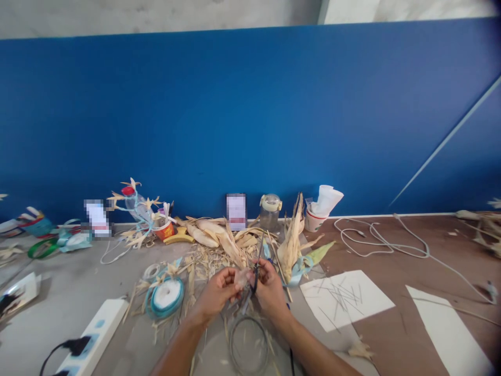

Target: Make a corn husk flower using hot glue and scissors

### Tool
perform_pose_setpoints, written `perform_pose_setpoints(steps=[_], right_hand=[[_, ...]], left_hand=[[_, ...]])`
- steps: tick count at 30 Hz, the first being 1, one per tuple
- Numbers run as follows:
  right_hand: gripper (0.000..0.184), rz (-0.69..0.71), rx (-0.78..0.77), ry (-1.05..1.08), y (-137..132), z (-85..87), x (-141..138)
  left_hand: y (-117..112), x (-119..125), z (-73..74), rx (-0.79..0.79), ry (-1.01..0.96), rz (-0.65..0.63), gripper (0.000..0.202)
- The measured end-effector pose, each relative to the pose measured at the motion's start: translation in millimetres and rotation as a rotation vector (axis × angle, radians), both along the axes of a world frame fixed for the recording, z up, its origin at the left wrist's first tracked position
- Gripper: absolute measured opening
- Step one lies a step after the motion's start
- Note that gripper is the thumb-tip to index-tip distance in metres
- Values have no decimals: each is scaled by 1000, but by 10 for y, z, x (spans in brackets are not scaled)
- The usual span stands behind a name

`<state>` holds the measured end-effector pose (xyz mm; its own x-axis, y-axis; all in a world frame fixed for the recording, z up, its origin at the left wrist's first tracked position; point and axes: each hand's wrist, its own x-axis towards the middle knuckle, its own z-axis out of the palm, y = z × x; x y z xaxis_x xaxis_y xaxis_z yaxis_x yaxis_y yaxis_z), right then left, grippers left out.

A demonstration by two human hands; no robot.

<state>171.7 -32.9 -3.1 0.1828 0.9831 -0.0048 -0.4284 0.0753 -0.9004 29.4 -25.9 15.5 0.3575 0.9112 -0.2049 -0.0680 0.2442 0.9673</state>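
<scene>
My left hand (219, 293) is closed in a pinch on a thin, pale, partly see-through piece (242, 278); its material is hard to make out. My right hand (271, 292) is closed around a pair of dark scissors (257, 271), their blades pointing up and away from me. The fingertips of both hands nearly meet at the pale piece. Just beyond them lie dried corn husks (209, 232) and a spread of husk scraps (203, 258). A ring of grey wire (231, 344) rests on the table below my hands.
Left of my hands is a spool of teal ribbon (166, 296), with a white power strip (96, 334) nearer me. Along the blue partition stand a phone (236, 211), a lidded jar (270, 214) and a paper cup (313, 222). Thin sticks lie on white paper (368, 292) at right.
</scene>
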Motion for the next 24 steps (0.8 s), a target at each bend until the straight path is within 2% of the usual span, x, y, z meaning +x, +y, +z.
perform_pose_setpoints(steps=[3, 10, 17, 24], right_hand=[[38, 3, -14, 21, -3, 17, 5], [34, 10, 23, -28, -15, 64, -2], [31, -12, 58, -127, -51, 50, 29], [36, 77, 54, -62, -51, 36, -8]], left_hand=[[8, -3, -1, 1, -3, 47, 45], [56, -26, -47, 75, 58, 150, 28], [64, -43, -56, 62, 119, 280, 31], [58, -45, -39, 132, 181, 257, 33]])
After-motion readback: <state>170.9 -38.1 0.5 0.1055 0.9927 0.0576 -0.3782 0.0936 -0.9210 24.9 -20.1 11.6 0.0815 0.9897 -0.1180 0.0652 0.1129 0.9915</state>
